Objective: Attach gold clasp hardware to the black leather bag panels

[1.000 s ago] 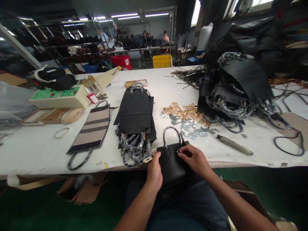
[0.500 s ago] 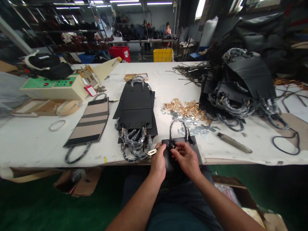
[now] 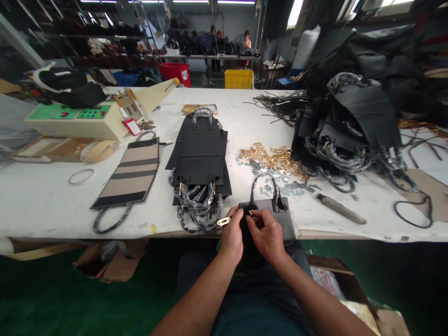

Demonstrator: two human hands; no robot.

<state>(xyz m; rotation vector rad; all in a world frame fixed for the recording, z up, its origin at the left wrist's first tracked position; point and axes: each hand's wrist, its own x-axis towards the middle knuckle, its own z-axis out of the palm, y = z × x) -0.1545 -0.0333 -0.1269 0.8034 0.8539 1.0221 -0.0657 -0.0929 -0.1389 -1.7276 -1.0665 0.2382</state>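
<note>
A black leather handbag (image 3: 287,219) leans at the table's front edge, its wrapped handle (image 3: 265,176) standing up. My left hand (image 3: 232,234) is closed on the bag's left edge, the thumb lying over its face. A gold slotted plate (image 3: 223,221) on a dark strap sticks out left of that hand. My right hand (image 3: 268,233) is closed in a pinch on a small gold fitting (image 3: 251,213) against the bag's upper front. Its exact shape is hidden by the fingers. Loose gold fittings (image 3: 273,157) and grey metal plates (image 3: 280,183) lie beyond the bag.
Stacked black bag pieces (image 3: 200,151) lie left of centre, beside an opened-out bag panel (image 3: 129,170). A green-topped machine (image 3: 77,122) stands far left. At right are a wrapped-handle cutting knife-like tool (image 3: 341,208) and a heap of black bags (image 3: 367,109).
The right fingers have shifted slightly on the bag's upper front, still pinching the gold fitting. The bag is tilted a little differently. My view has moved slightly.
</note>
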